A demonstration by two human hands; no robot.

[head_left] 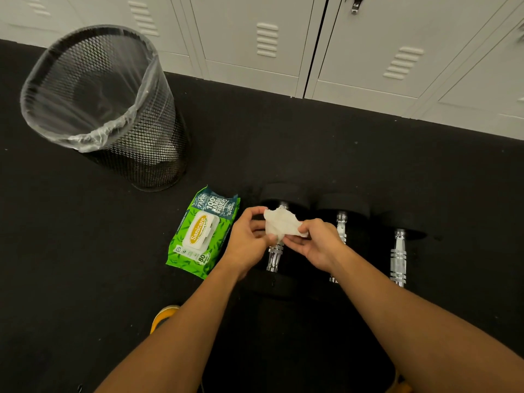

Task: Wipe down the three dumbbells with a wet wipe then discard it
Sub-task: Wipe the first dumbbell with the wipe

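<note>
Three black dumbbells with chrome handles lie side by side on the dark floor: the left dumbbell [274,258], the middle dumbbell [341,222] and the right dumbbell [398,258]. A crumpled white wet wipe [280,225] is held above the left dumbbell. My left hand [249,241] pinches its left side, and my right hand [319,245] pinches its right side. My hands and forearms hide parts of the left and middle dumbbells.
A green pack of wet wipes [201,232] lies shut to the left of the dumbbells. A black mesh bin [153,143] with a clear liner stands at the back left. White lockers [354,46] run along the back. A yellow shoe tip [163,316] shows near my left forearm.
</note>
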